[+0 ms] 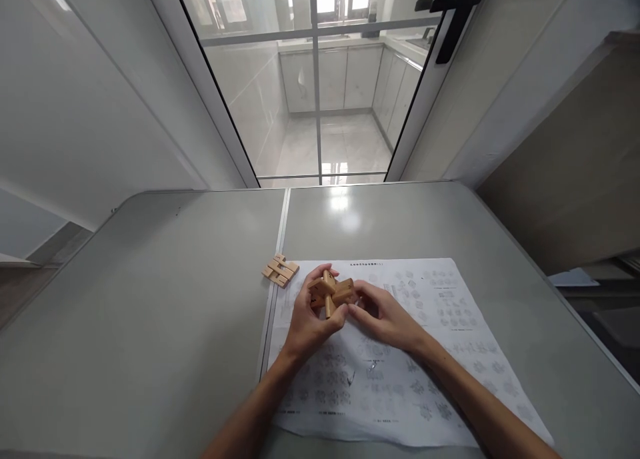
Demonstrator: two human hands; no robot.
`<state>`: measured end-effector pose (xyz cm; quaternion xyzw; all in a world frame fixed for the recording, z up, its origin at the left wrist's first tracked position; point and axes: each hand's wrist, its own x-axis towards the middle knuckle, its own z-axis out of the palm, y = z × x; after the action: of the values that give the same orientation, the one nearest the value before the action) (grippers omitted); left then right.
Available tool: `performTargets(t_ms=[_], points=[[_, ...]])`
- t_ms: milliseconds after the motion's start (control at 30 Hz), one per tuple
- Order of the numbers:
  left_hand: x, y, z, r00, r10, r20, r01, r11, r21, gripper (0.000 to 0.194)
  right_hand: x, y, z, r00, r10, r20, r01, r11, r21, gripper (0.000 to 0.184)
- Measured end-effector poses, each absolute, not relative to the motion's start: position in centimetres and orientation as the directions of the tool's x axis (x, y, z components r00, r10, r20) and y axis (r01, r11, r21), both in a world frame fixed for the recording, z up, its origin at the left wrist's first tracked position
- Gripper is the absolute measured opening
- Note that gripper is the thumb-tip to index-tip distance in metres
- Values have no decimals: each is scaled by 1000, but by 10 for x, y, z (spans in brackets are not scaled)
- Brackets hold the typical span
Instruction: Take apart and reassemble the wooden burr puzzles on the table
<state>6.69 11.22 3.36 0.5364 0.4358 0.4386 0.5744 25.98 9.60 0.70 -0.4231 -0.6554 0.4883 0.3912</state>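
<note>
We do best to steady the wooden puzzle [331,291] above the printed sheet [395,396] in our curled left hand [306,319], guiding its end squarely with our narrowly pinching right hand [386,318].

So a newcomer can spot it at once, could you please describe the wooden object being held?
On the grey table, find the big white printed sheet. Over its left part, the left hand grips the wooden object, the right hand alongside. Unlike the flat wooden pieces at the sheet's upper-left corner, its bars cross and jut out.
</note>
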Motion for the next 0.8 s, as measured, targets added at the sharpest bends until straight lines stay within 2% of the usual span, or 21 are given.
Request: performTargets(t_ms=[167,300,600,700,800], points=[[65,111,35,240,969,-61,-60,78,995,67,253,89,5,-359,922,147,208,233,-950,26],[65,108,36,236,971,-33,-39,43,998,64,249,84,7,-305,924,233,268,318,-909,22],[61,109,35,198,979,37,-1,-38,999,61,246,86,10,-313,916,251,289,344,-893,21],[59,109,35,197,976,96,40,-106,994,63,247,86,8,-295,926,235,269,316,-910,18],[58,109,36,182,957,226,161,-255,953,68,250,87,6,-180,968,177,143,204,-968,20]])
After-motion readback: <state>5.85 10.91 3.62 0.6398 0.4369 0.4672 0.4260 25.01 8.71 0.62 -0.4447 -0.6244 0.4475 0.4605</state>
